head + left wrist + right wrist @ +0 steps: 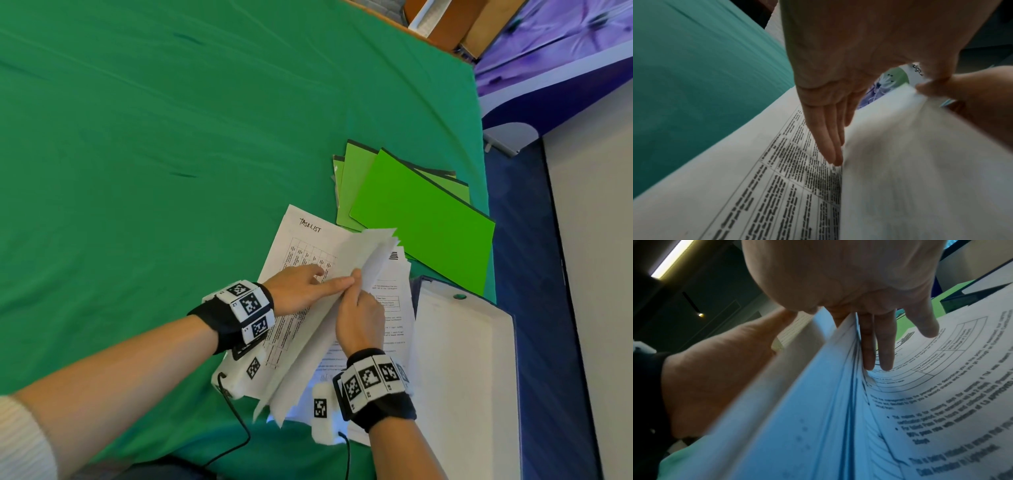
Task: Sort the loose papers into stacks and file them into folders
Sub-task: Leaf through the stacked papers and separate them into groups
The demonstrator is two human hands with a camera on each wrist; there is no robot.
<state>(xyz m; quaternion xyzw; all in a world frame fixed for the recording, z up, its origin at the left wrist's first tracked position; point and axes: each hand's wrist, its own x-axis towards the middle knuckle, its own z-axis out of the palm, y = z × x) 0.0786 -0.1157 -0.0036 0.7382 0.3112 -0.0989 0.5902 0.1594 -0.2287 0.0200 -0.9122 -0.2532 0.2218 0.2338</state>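
Paper bundle (329,318) upright on edge over loose sheets, green cloth (137,171). Right hand (359,318) pinches bundle; left hand (301,291) flat, fingers straight on "TASKLIST" sheet (298,240). Green folders (421,219) just beyond. Risk: pinch loosens, fanned sheets slide, mix.

Green cloth (137,154), bright green folders (421,222) — dark-edged, white papers (305,240) — black print, black-and-white checkered wristbands (248,310).

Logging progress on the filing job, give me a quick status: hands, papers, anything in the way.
Left hand flat on the tasklist sheet. Right hand pinching the lifted sheaf of papers. Green folders closed, unfilled. Nothing blocking.
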